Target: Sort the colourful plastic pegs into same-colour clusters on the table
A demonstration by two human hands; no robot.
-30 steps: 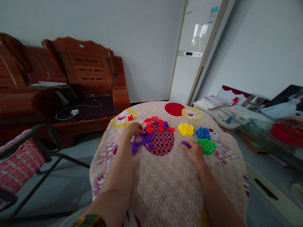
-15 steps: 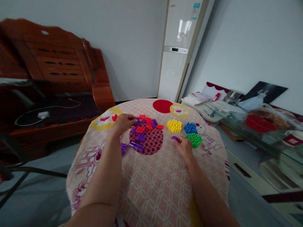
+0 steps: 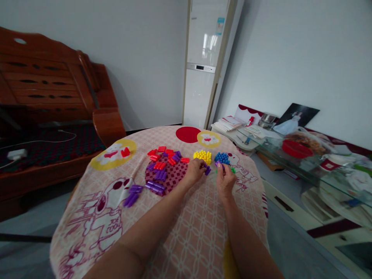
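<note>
My left hand (image 3: 195,173) is closed in a pinch on a small purple peg (image 3: 207,169) near the middle of the round table (image 3: 186,240). Close beside it, my right hand (image 3: 224,179) pinches another purple peg (image 3: 217,164) at its fingertips. Just beyond the hands lie a yellow peg cluster (image 3: 203,155), a blue peg cluster (image 3: 222,157) and a green cluster (image 3: 233,169), which my right hand mostly hides. To the left are loose red pegs (image 3: 161,155) and purple pegs (image 3: 154,182).
A patterned cloth with bear pictures covers the table. A wooden bench (image 3: 43,116) stands at the left, a tall white air conditioner (image 3: 202,66) behind, and a glass-topped low table (image 3: 296,151) with papers and a red bowl at the right.
My left hand has crossed from the red and purple pile to the right, meeting my right hand. The right hand has lifted its purple peg. The view has swung right.
</note>
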